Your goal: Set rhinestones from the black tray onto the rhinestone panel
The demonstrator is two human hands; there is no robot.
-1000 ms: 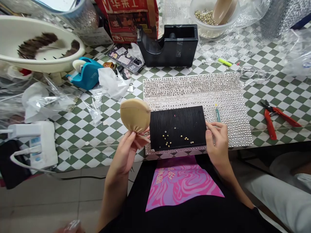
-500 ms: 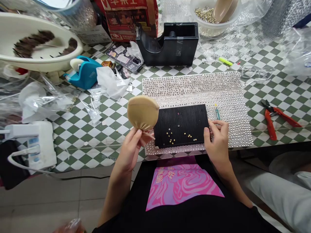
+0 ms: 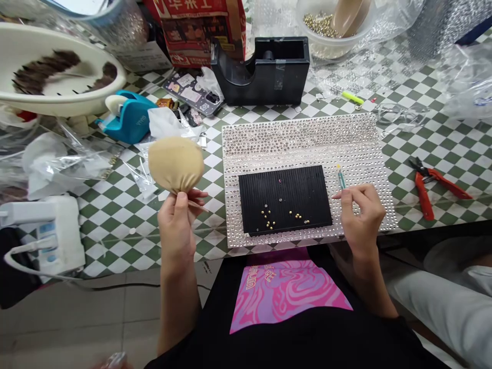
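Note:
My left hand [image 3: 177, 225] is closed on the gathered cloth at the bottom of a round, tan, fabric-covered pad [image 3: 176, 163], holding it up over the table. My right hand [image 3: 363, 215] has its fingers curled, with thumb and index finger at the lower end of a slim teal pen-like tool [image 3: 341, 178] with a yellow tip. The tool's near end is hidden by the fingers. Left of that hand, a black ridged tray [image 3: 300, 189] carries several small gold beads [image 3: 269, 224] and a few clear stones. Beneath the tray is a rhinestone-studded mat [image 3: 361, 154].
Red-handled pliers [image 3: 426, 197] lie to the right. Behind the mat stand a black tape dispenser [image 3: 265, 77] and a bowl of gold beads [image 3: 321, 25]. A blue tape dispenser [image 3: 132, 120], plastic scraps and a power strip [image 3: 63, 246] are on the left.
My left hand has carried the tan pad leftward, away from the tray. My right hand has let go of the tray's right edge and moved right to the teal tool.

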